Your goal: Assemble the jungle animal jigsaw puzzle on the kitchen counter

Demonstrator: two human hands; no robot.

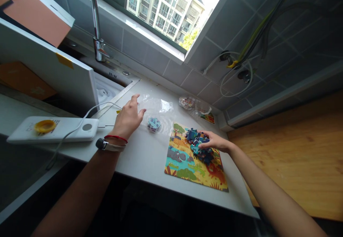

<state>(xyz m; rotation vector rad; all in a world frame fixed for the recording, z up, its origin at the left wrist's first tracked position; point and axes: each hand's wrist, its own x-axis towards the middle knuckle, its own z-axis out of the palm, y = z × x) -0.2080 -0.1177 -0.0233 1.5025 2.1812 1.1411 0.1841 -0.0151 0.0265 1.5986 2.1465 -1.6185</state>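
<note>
A colourful animal puzzle board (182,163) lies on the white counter (134,158). Loose blue puzzle pieces (205,156) are heaped on its upper right part. My right hand (213,141) rests at the right side of this heap, its thumb and fingers closed around some pieces. My left hand (129,117), with fingers apart and nothing in it, is over the counter to the left of a clear plastic bag (164,106). A small bundle of light blue pieces (153,124) sits by the bag's lower left part.
Another clear bag with pieces (187,103) lies near the tiled wall. A white power strip (66,129) bearing a yellow tape roll (45,126) is at the left, its cable crossing the counter. Behind are a sink (109,87) and faucet (98,47). Wood surface (294,151) at right.
</note>
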